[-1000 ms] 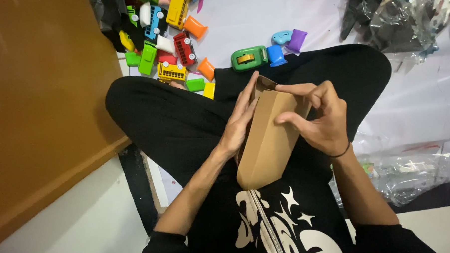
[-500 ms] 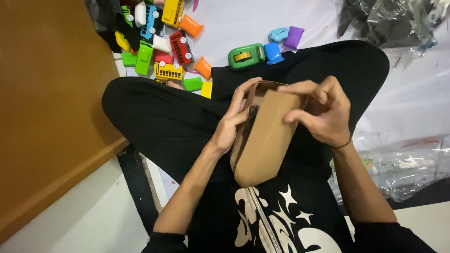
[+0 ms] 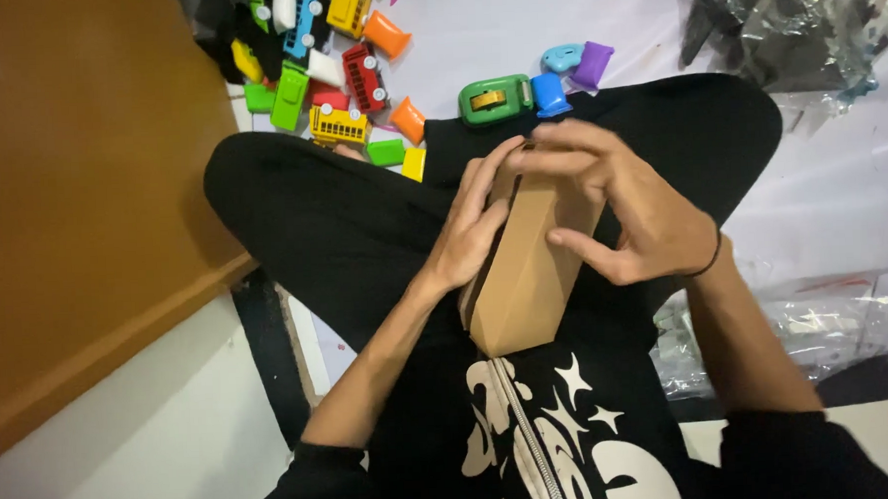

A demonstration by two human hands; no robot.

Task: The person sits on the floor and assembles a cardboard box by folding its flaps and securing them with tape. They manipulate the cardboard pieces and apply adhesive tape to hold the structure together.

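Brown cardboard box [image 3: 529, 276] sits mid-frame over the person's crossed legs, long axis running from upper right down to lower left, far end toward the toys, near end toward the zipper. Both hands are on it at its upper end, neither clearly nearer. Left hand [image 3: 468, 234] lies flat along the box's left face, fingers extended and pressed against it, wrist angled in from lower left. Right hand [image 3: 625, 209] arches over the top end from the right, fingers curled across the upper edge, thumb on the right face, gripping. Colourful toy vehicles [image 3: 345, 81] lie scattered upper left on the white sheet [image 3: 476, 27]; clear plastic bags [image 3: 800, 21] upper right.
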